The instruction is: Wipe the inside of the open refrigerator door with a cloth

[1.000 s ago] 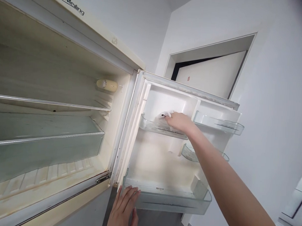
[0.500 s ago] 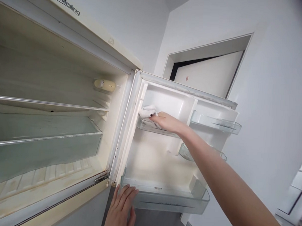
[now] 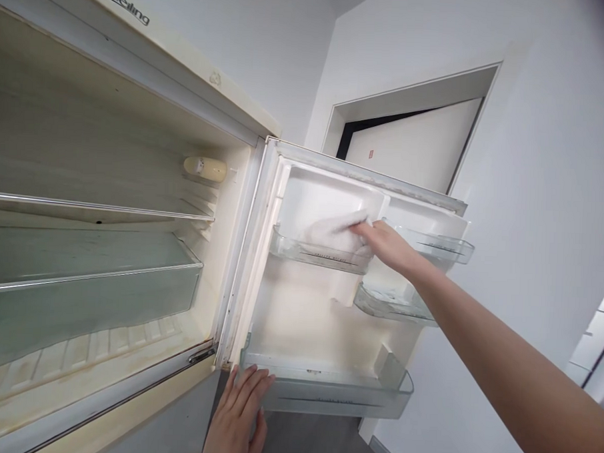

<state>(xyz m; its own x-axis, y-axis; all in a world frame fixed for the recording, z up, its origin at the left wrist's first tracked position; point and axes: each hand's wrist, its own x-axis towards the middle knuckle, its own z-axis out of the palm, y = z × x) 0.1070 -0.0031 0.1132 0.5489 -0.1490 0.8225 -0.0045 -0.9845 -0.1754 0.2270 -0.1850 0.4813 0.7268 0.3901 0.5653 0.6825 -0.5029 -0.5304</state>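
A white cloth, blurred by motion, is pinched in my right hand. It lies at the upper left shelf of the open fridge door, partly seen through the clear front of that shelf. Low on the door, my left hand rests with its fingers stretched out against the left end of the bottom door shelf. Its palm faces away from me.
To the left stands the open fridge, with a glass shelf, a clear drawer and a yellowed lamp cover. Two more door shelves sit at right, an upper one and a middle one. Behind is a doorway with a white door.
My right hand and the cloth have moved right along the upper left door shelf, from its hinge end towards its right end. My left hand stays at the bottom shelf.
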